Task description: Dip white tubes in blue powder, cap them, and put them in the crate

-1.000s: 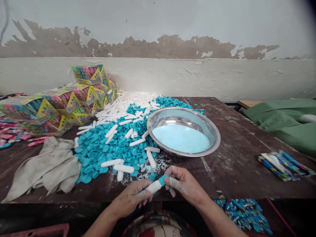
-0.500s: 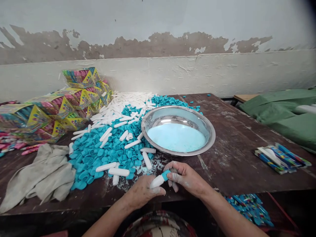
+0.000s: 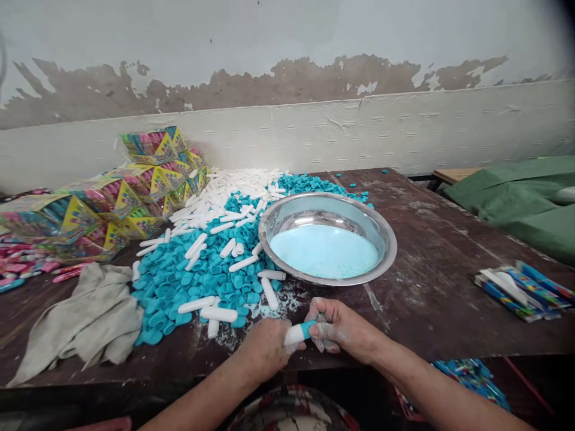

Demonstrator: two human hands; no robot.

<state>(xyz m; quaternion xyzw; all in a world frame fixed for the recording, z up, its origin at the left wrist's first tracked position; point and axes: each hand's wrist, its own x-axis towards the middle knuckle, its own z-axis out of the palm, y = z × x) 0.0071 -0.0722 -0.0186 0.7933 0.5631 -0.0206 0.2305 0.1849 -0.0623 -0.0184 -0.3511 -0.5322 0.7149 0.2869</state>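
Observation:
My left hand (image 3: 268, 346) is closed around a small white plastic tube (image 3: 293, 335), whose far end its fingers hide. On the tube's right end sits a blue cap (image 3: 307, 329), pinched by the powder-dusted thumb and fingers of my right hand (image 3: 344, 329). Just beyond my hands stands a steel basin (image 3: 390, 251) with pale blue powder (image 3: 323, 251) in it. A heap of blue caps (image 3: 171, 287) spreads to the left of the basin, and loose white tubes (image 3: 218, 313) lie on top of it.
Clear-wrapped packs (image 3: 81, 218) with colourful contents are stacked at the left. A grey cloth (image 3: 85, 317) lies at the table's (image 3: 431, 287) front left. Printed blue strips (image 3: 523, 290) rest at the right, with green sacks (image 3: 521, 191) beyond.
My left fingers have curled further over the white tube, and both hands have shifted slightly right. The blue cap is now more covered by my right fingers. The view has turned slightly.

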